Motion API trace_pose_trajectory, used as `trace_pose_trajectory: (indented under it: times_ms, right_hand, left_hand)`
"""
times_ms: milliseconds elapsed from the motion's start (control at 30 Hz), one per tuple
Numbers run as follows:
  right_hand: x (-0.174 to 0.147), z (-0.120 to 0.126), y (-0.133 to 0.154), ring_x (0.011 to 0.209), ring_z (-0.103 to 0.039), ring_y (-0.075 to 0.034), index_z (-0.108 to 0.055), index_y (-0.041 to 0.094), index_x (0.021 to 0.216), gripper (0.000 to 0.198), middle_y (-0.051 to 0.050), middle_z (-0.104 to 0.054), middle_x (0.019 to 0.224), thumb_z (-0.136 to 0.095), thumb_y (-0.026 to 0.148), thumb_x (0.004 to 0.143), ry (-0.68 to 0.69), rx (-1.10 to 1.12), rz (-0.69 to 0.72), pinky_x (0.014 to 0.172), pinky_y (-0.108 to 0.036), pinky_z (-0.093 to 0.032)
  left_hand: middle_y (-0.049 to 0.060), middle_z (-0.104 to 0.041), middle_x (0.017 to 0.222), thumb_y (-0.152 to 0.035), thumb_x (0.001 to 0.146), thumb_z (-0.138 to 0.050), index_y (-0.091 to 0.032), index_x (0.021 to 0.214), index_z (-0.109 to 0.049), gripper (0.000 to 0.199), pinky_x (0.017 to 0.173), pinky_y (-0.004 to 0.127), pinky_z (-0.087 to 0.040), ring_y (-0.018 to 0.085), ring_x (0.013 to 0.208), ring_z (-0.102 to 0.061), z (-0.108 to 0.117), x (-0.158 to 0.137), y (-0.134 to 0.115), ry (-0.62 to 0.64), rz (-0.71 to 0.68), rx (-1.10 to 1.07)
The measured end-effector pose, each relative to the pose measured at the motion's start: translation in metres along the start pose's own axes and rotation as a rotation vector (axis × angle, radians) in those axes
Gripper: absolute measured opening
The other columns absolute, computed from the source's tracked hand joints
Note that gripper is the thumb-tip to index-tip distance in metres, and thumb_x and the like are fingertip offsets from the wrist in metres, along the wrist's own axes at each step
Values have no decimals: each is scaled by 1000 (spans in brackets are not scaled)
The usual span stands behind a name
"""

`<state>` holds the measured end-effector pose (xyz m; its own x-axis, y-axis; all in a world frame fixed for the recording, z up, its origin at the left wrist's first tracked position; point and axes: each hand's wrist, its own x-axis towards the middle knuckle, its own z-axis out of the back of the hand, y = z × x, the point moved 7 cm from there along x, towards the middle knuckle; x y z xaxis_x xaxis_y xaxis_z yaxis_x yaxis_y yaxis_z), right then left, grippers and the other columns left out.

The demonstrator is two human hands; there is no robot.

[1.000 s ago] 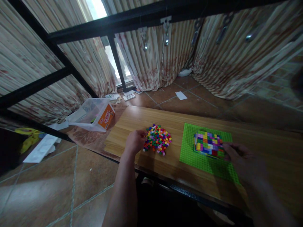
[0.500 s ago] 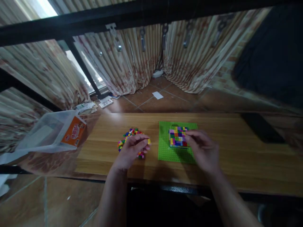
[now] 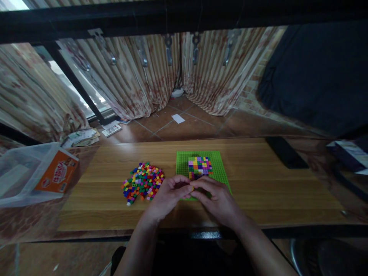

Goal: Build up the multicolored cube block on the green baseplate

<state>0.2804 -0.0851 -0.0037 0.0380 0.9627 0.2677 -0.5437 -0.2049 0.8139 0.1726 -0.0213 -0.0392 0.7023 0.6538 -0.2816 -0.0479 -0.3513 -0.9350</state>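
Observation:
Fingertips of my left hand [image 3: 172, 190] and my right hand [image 3: 217, 195] meet over the near edge of a green baseplate [image 3: 220, 172]. Between them is a small yellow toy brick [image 3: 193, 188], mostly covered by the fingers; both hands pinch it. Just beyond sits a block of multicoloured bricks [image 3: 200, 164] built up on the baseplate, its near side hidden by my right hand. To the left of my left hand lies a loose pile of small coloured bricks [image 3: 143, 180].
The wooden table [image 3: 258, 199] carries a black phone-like slab [image 3: 287, 152] at the right. Left of it stands a clear plastic bin [image 3: 25, 172] with an orange label. A dark metal bar [image 3: 184, 17] crosses above, with curtains [image 3: 161, 73] behind.
My left hand has come right from the brick pile with the yellow brick. My right hand has left the brick block and met it. The view has shifted to the right.

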Motion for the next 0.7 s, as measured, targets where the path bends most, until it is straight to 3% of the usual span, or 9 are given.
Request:
trace_pose_trajectory:
  times_ms: [167,333,400,700]
  right_hand:
    - [-4,13,-8,86,-64,-17,-70,26,97,13,-2,-68,91,-58,30,93,-22,1,-7,77,-31,-51]
    - [-9,54,-38,101,-62,-23,-73,28,96,15,-5,-66,104,-67,38,86,-340,-89,-123,89,-40,-50]
    - [-10,62,-50,106,-61,-24,-74,28,93,17,-6,-63,108,-69,41,83,-386,-107,-169,93,-43,-48]
    - [-4,45,-47,114,-57,-27,-74,30,94,14,-7,-59,120,-66,36,85,-267,-219,-94,98,-50,-46]
  left_hand:
    - [-1,-63,70,-40,71,-76,-14,87,-65,32,64,22,-44,10,64,-56,-4,5,4,-13,31,22]
    - [0,-64,72,-42,74,-72,-16,95,-65,34,62,22,-42,10,64,-56,2,6,1,-62,1,70]
    - [0,-65,72,-42,76,-70,-17,101,-67,36,61,22,-41,11,65,-56,1,5,-2,-30,-16,108]
    - [-1,-63,69,-34,83,-61,-18,140,-49,61,56,22,-37,11,59,-51,-33,-1,1,222,-25,280]
